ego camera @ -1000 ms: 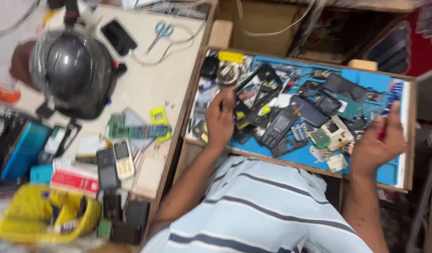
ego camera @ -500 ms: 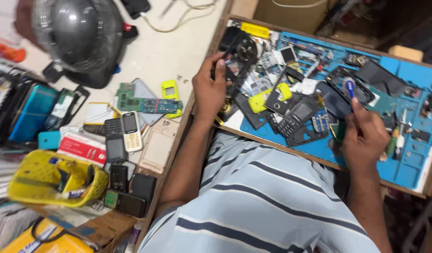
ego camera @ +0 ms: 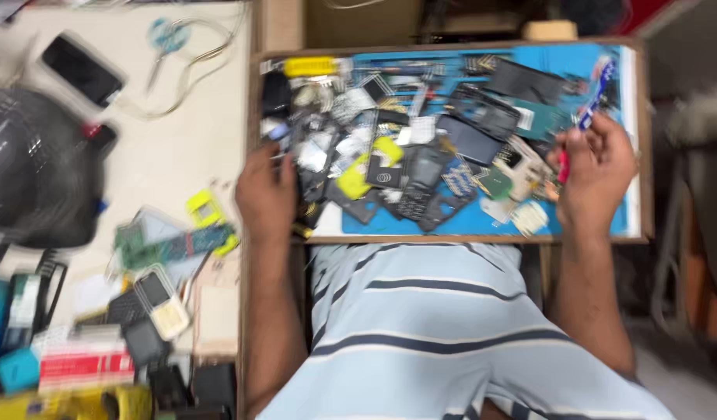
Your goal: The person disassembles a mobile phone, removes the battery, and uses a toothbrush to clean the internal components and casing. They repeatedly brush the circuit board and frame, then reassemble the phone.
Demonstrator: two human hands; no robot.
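Compared with the earlier frame, the view is seen to have swung so the wooden tray (ego camera: pixel 645 140) with its blue mat (ego camera: pixel 467 222) is squared up ahead. The left hand (ego camera: pixel 265 190) is laid at the tray's left edge on the heap of phone parts (ego camera: pixel 389 148), fingers curled; whether anything is gripped cannot be told. The right hand (ego camera: pixel 596 171), moved to the tray's right side, is closed around a blue-handled screwdriver (ego camera: pixel 596 93). The grey fan (ego camera: pixel 40 179) is now cut off at the left.

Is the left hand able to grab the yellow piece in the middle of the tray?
Probably yes. The left hand rests on the tray close to the yellow piece, with only loose parts between.
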